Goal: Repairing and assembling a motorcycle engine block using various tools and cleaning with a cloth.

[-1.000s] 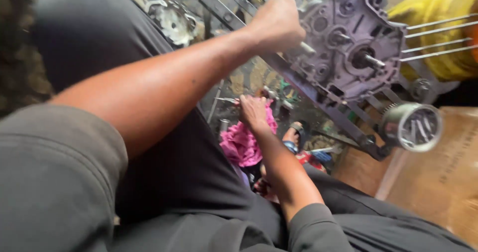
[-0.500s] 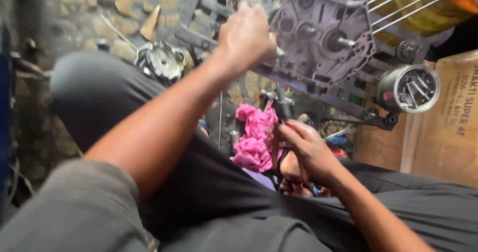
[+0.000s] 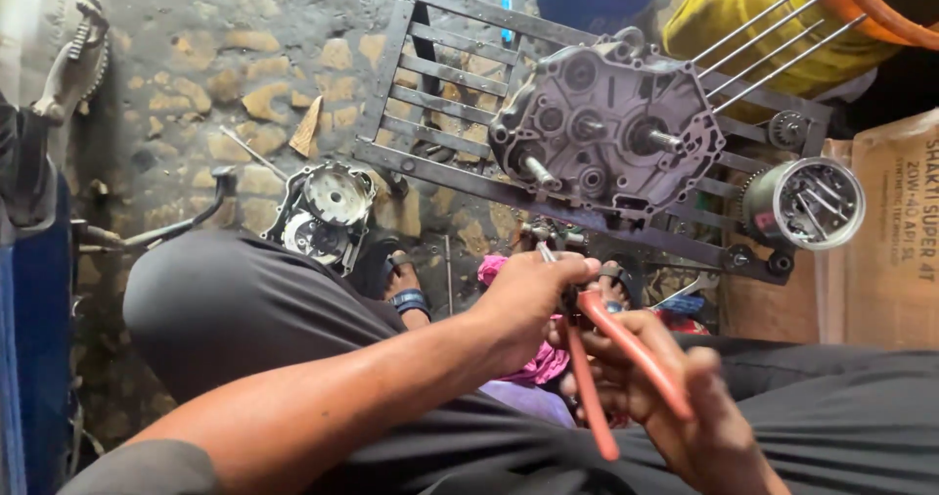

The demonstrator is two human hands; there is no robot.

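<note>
One package only: brown cardboard box at the right edge, upright, dark print on its face; lower part hidden behind a dark trouser leg. No screens or signs.

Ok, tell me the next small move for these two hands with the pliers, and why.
Probably bring the pliers up toward the engine case on the metal rack. The right hand grips the red handles and the left hand closes over the jaw end, both low over the lap, short of the case with its shafts sticking out.
</note>
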